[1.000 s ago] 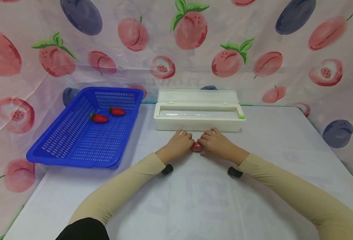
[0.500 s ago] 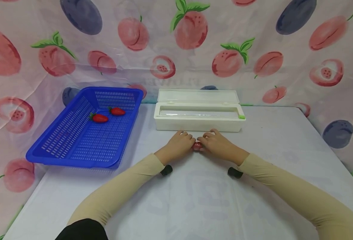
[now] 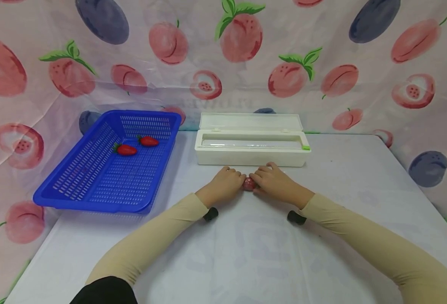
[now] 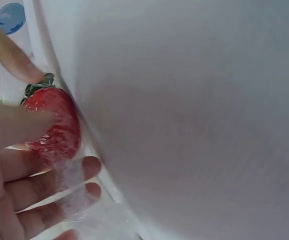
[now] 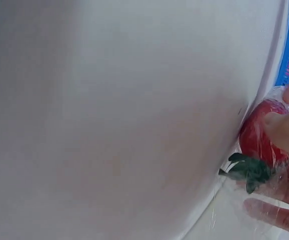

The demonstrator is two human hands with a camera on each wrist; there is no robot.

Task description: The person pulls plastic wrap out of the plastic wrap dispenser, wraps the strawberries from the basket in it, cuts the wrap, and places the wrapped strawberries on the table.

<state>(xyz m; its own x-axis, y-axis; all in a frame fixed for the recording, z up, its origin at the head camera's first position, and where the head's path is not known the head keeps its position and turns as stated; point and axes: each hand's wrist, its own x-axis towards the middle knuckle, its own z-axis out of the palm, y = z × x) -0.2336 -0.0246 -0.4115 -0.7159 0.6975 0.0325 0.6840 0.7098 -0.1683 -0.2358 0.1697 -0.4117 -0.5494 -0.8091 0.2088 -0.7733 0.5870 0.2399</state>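
Observation:
Between my two hands is a red strawberry (image 3: pixel 249 184) wrapped in clear plastic film, low over the table in front of the white box. My left hand (image 3: pixel 225 184) holds its left side. In the left wrist view the thumb lies across the strawberry (image 4: pixel 59 130), and loose film (image 4: pixel 72 192) trails over the spread fingers below. From the right, my right hand (image 3: pixel 278 184) grips it too. The right wrist view shows that thumb pressed on the red flesh, with green leaves (image 5: pixel 249 171) under the film and fingers behind.
Behind the hands stands a white cling film box (image 3: pixel 251 158), lid raised, a film roll (image 3: pixel 251 144) inside. At left is a blue plastic basket (image 3: pixel 120 185) holding two strawberries (image 3: pixel 148 141). The white table (image 3: pixel 253 261) meets a fruit-print cloth (image 3: pixel 242 80) at the back.
The fingers of both hands shift slightly around the wrapped strawberry, and my left fingertips curl in a little closer. The basket and box have not moved.

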